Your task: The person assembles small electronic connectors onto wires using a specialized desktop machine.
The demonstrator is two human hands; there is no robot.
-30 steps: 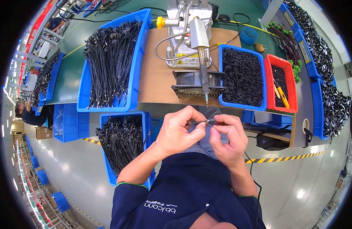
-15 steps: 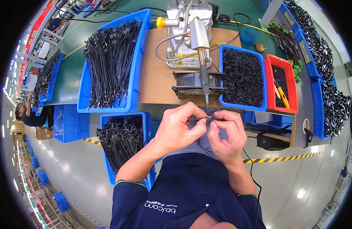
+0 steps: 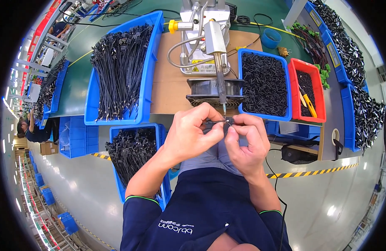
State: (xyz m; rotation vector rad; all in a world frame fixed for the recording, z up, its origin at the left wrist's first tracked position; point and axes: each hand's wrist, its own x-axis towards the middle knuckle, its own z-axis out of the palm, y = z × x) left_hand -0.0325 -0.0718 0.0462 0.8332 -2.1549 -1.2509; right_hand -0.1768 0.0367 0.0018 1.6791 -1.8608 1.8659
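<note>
My left hand (image 3: 192, 134) is closed in a pinch on a thin black cable (image 3: 209, 122), holding its light end out to the right. Opposite it, my right hand (image 3: 249, 146) pinches a small black piece (image 3: 230, 121) against the cable's end. What kind of piece it is cannot be made out, as the fingers partly cover it. Right above the two fingertips points the tip of a soldering iron (image 3: 220, 79), fixed downward on a metal stand (image 3: 203, 52). Whether the tip touches the cable end is too small to tell.
Left of the stand, a blue bin (image 3: 148, 83) holds black cables; a lower blue bin (image 3: 163, 138) holds more. To the right are a blue bin (image 3: 266, 116) of short black pieces and a red bin (image 3: 322, 100) with yellow-handled tools. A black spool (image 3: 214, 90) sits under the iron.
Both hands have moved slightly upward, bringing the cable end and the small black piece closer beneath the soldering iron's tip. Each pinch stays closed.
</note>
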